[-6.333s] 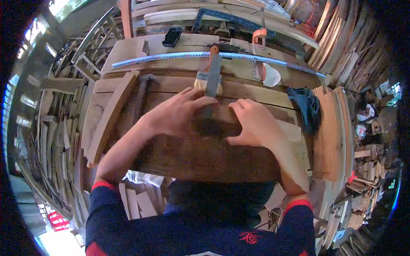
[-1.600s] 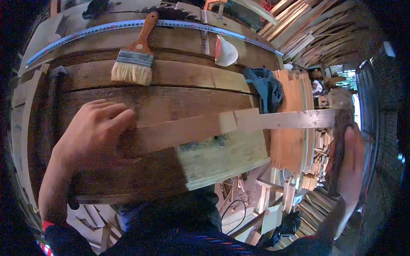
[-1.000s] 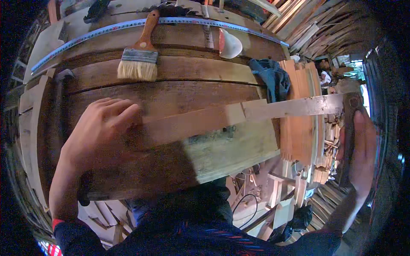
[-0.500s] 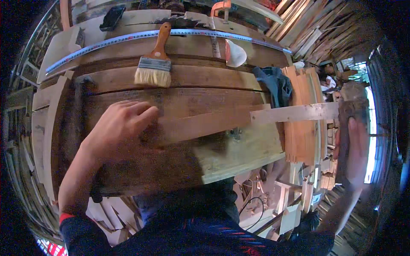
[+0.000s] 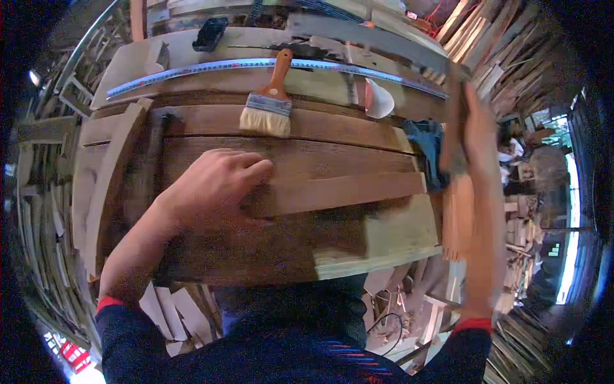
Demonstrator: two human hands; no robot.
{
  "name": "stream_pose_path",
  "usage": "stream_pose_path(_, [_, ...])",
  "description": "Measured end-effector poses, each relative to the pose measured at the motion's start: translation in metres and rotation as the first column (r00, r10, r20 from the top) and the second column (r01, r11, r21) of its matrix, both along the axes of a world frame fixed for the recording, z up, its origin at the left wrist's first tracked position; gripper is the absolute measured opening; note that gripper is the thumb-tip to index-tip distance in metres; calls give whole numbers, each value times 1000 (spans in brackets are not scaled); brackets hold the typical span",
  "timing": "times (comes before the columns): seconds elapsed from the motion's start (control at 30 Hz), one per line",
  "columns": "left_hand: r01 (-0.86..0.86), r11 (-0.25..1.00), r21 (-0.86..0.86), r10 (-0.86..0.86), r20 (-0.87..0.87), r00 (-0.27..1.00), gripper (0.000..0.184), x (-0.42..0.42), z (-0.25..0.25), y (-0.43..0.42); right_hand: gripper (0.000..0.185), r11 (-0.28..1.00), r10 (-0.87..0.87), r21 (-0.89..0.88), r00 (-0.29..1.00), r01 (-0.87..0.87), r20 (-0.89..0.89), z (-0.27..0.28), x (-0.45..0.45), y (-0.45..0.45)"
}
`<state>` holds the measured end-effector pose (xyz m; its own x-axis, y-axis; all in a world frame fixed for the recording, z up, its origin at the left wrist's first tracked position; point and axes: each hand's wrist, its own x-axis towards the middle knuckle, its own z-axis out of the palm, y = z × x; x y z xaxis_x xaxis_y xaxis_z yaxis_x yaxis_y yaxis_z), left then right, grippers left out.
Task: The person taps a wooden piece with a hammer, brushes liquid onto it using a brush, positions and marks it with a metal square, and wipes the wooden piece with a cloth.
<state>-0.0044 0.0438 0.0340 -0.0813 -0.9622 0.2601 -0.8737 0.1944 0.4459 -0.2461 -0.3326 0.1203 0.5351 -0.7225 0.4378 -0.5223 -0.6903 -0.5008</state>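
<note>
My left hand [image 5: 220, 182] is closed over the left end of a flat wooden strip [image 5: 358, 192] that lies across the bench; part of its grip is hidden under the hand. My right hand [image 5: 478, 137], smeared by motion, is closed on the dark wooden stock of a try square [image 5: 456, 121]. Its long grey blade [image 5: 371, 37] points to the far left, above the back of the bench. A wide paintbrush [image 5: 267, 114] with pale bristles lies beyond my left hand. Behind it stretches a measuring tape [image 5: 211, 66].
The plank bench [image 5: 204, 120] also bears a white cup-like piece [image 5: 381, 100], a dark blue cloth [image 5: 425, 147] and a black tray-like object [image 5: 210, 34]. Stacked wooden strips [image 5: 457, 217] stand at the right edge. Timber piles [image 5: 489, 54] surround the bench.
My right hand has swung the try square off the wooden strip, from the far right inward and up; its blade now points to the back left. My left hand still holds the strip. The view has shifted.
</note>
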Motion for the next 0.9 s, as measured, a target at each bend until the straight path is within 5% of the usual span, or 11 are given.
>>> stream_pose_path(0.07, [18,1000,4,-18,8,1000,55,4,-5,-1,81,974,161,142,980,-177,117,-20,64,9])
stream_pose_path(0.13, [-5,1000,19,5,28,1000,53,-2,-1,0,77,998,28,-60,995,-33,-93,-51,109,-18])
stream_pose_path(0.3, [6,1000,0,-6,16,1000,52,-2,3,0,75,995,44,92,995,-36,-84,-94,159,-45])
stream_pose_path(0.43, [-24,991,135,8,114,993,65,3,-2,1,68,992,-4,121,980,29,-201,-95,170,-44])
stream_pose_path(0.5, [-15,978,210,-9,113,994,73,4,1,0,63,989,103,131,965,-72,-242,-93,160,-47])
stream_pose_path(0.6, [6,986,167,-17,62,998,67,0,5,-1,61,996,29,-63,908,-61,-419,-43,135,5])
stream_pose_path(0.73, [5,999,-37,-2,87,996,58,2,-2,-1,41,915,394,121,918,-385,-53,-24,71,68])
stream_pose_path(0.8, [-33,999,-6,34,101,994,59,3,3,1,42,843,509,294,844,-450,-170,-13,38,121])
stream_pose_path(0.9, [-223,973,57,222,23,975,55,2,34,9,52,764,630,54,725,-643,-278,-28,-2,140])
